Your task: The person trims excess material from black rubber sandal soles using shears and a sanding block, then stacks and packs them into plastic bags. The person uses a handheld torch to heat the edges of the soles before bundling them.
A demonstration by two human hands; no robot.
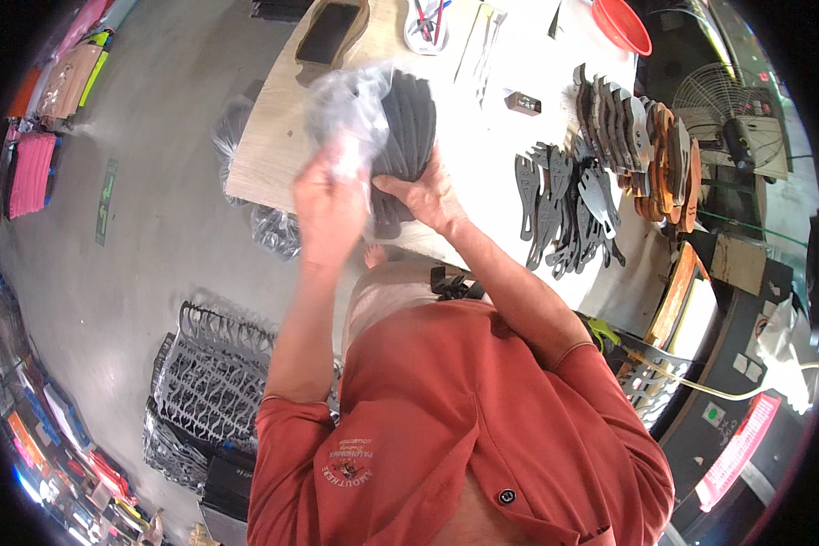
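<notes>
My left hand, somewhat blurred, is closed on a crumpled clear plastic bag at the table's near left edge. Close beside it, my right hand grips a bundle of dark, curved, flat pieces, its thumb across their near side. The bag touches the bundle's left side; whether it covers any of the pieces I cannot tell. To the right lies a loose pile of black, slotted flat pieces. Beyond it, similar dark pieces and orange-brown ones stand in a row.
On the pale table lie a phone, a white tray with pens, a small dark box and a red bowl. A fan stands far right. Plastic-wrapped stacks sit on the floor at left.
</notes>
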